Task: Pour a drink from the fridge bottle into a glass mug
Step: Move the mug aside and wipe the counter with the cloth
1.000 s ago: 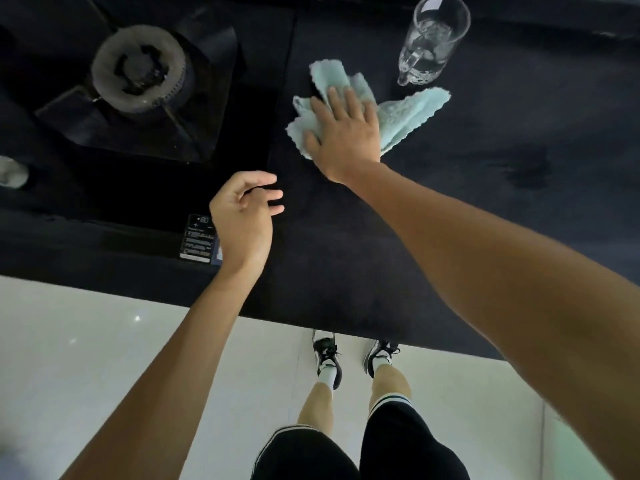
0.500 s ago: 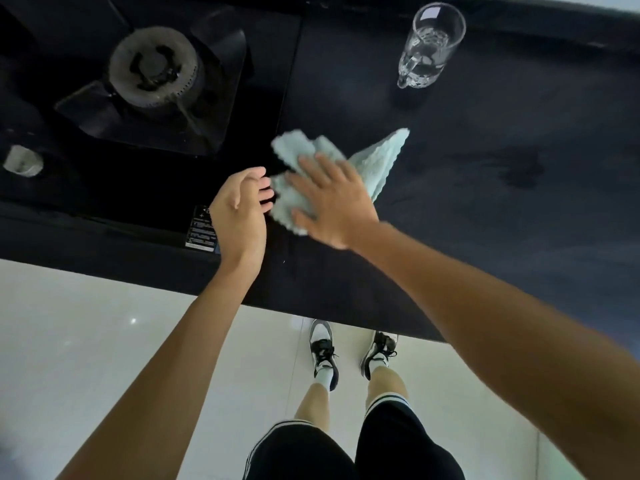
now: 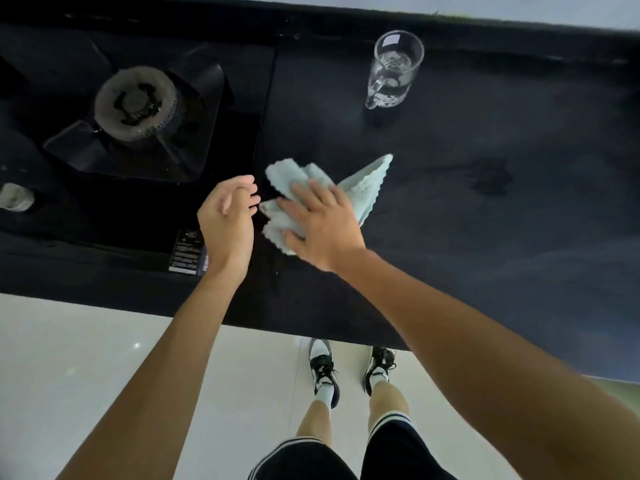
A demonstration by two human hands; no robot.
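A clear glass mug (image 3: 394, 71) with a handle stands upright at the back of the black counter (image 3: 485, 237), with clear liquid in it. My right hand (image 3: 322, 223) lies flat with straight fingers on a crumpled pale green cloth (image 3: 363, 188) near the counter's front. My left hand (image 3: 227, 220) hovers just left of the cloth, fingers loosely curled, holding nothing. No bottle is in view.
A gas burner (image 3: 135, 103) with its black pan support sits at the left on the hob. A stove knob (image 3: 15, 197) shows at the far left edge. A damp patch (image 3: 491, 178) marks the counter to the right. White floor tiles and my feet lie below.
My right hand has dragged the cloth from beside the mug back toward the counter's front, close to my left hand. The left hand has hardly moved.
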